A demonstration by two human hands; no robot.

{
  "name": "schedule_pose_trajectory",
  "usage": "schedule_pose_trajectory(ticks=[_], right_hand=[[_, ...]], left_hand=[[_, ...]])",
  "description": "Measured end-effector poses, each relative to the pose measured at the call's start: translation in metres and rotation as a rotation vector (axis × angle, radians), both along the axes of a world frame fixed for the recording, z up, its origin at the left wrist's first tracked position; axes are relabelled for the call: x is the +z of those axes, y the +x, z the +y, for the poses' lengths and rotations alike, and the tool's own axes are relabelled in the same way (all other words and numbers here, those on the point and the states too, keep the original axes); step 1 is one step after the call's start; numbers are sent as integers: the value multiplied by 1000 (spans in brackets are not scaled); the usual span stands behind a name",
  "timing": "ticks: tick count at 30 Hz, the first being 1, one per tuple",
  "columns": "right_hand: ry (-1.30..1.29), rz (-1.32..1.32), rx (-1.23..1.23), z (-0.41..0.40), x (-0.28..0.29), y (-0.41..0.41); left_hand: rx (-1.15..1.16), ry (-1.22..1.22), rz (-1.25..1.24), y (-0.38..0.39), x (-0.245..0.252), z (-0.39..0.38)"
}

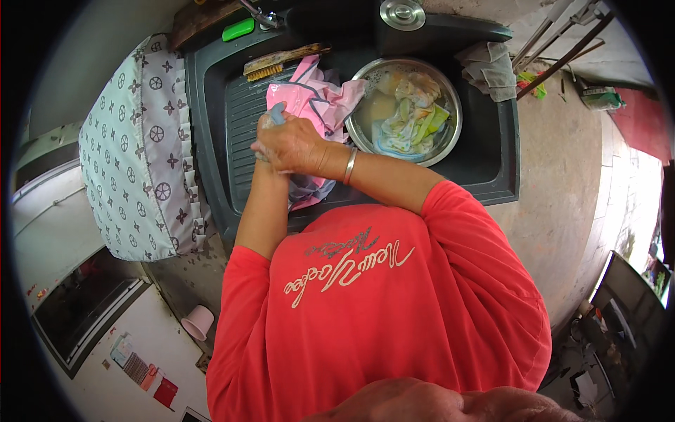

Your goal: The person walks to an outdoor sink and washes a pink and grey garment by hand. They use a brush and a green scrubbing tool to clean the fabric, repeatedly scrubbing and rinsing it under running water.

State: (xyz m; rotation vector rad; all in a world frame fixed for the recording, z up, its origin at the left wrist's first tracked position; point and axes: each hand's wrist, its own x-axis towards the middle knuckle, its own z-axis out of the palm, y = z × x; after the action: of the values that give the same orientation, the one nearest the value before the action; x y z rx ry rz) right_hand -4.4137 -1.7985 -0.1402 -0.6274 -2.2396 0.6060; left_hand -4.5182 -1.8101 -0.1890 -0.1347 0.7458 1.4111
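My right hand (295, 141), with a silver bangle on the wrist, is clasped over my left hand (267, 154). Between them they squeeze a wet bluish-grey cloth (276, 114); my right hand hides most of it and much of the left. Both hands are over the ribbed washboard (243, 142) of a dark sink. A pink waterproof garment with dark trim (295, 97) lies crumpled just beyond and beneath them. To the right, a metal basin (457, 113) contains cloudy, sudsy water and patterned wet cloths (411, 118).
A wooden scrubbing brush (287, 59) rests at the washboard's far end. Behind it are a green soap box (238, 30) and a faucet (269, 20). A metal lid (402, 14) sits on the back ledge. A grey cloth (490, 68) drapes over the right rim; a patterned cover (142, 147) stands left.
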Motion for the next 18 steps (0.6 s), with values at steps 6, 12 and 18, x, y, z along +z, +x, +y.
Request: schedule_pose_trajectory(ticks=[6,12,18], right_hand=[[-325,-158,-181,33,-13,6],[-331,67,-202,50,-23,10],[-392,-87,-95,16,-2,-4]], left_hand=[[42,-131,47,40,24,20],[31,-159,35,45,29,20],[1,105,-163,20,3,18]])
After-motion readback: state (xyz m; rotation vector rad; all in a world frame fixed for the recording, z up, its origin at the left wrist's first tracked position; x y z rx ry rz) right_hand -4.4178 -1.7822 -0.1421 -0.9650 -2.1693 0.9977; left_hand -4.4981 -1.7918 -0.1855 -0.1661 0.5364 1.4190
